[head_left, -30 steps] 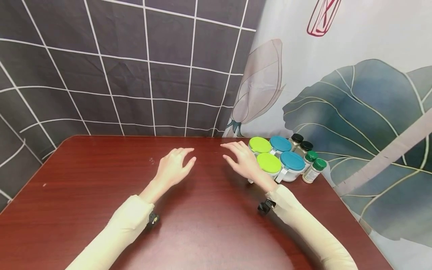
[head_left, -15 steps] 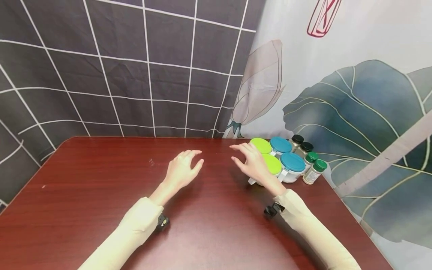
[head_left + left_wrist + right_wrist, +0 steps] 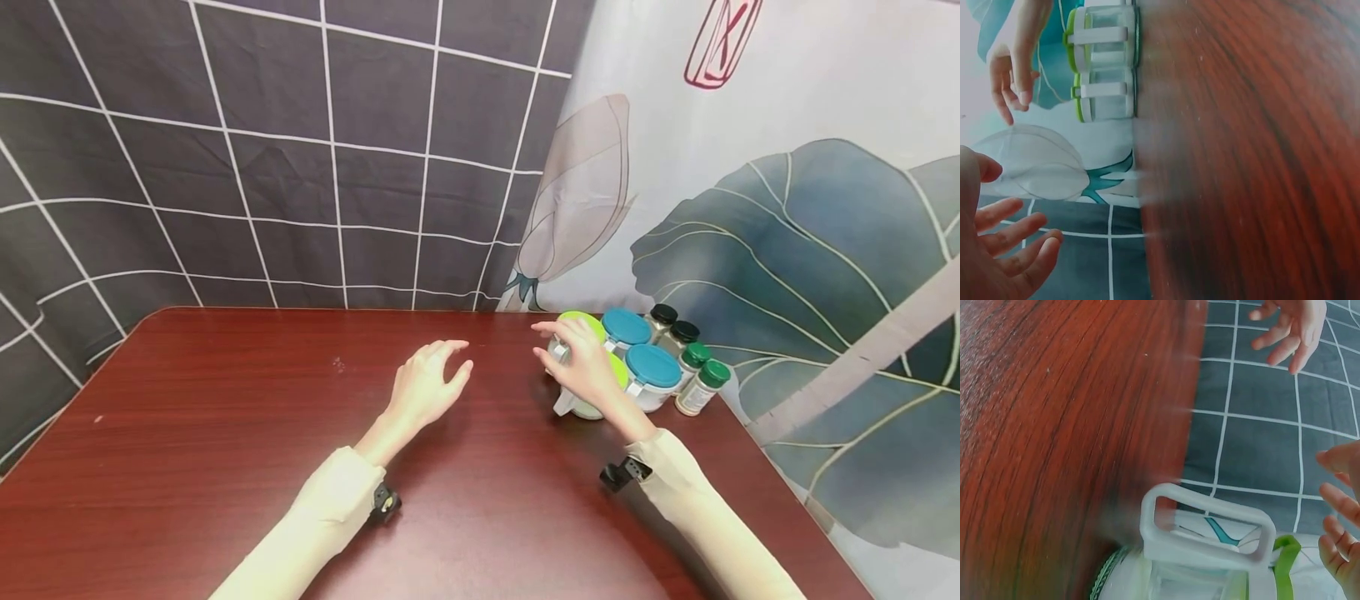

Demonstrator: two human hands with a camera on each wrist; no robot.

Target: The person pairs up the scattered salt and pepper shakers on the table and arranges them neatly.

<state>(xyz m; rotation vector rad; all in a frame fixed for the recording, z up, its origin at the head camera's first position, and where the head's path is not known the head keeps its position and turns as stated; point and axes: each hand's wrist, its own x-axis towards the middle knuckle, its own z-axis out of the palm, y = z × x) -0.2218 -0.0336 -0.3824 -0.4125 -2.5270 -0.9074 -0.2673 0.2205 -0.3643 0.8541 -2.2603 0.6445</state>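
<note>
My left hand (image 3: 423, 383) hovers above the middle of the table, holding nothing, its fingers loosely bent and thumb apart. Nearest to my right hand (image 3: 585, 362) are two green-lidded clear jars; it hangs over them and hides part of both lids. Its fingers are relaxed and hold nothing. The front jar's green lid (image 3: 619, 372) peeks out beside the hand, and the rear green lid (image 3: 583, 322) behind it. A white jar handle (image 3: 1216, 505) shows below the right fingers in the right wrist view. From the left wrist, the jars (image 3: 1107, 100) appear beyond my right hand.
Two blue-lidded jars (image 3: 654, 367) stand right of the green ones. Beyond them is a row of small bottles, with black caps (image 3: 684, 332) and green caps (image 3: 714, 373). The red-brown table (image 3: 225, 450) meets a dark gridded cloth (image 3: 262, 183) and a flower-patterned cloth (image 3: 787, 208).
Both hands have drifted to the right, empty. My right hand now covers more of the green lids than before. The jars and bottles stay where they were; the view has tilted up slightly.
</note>
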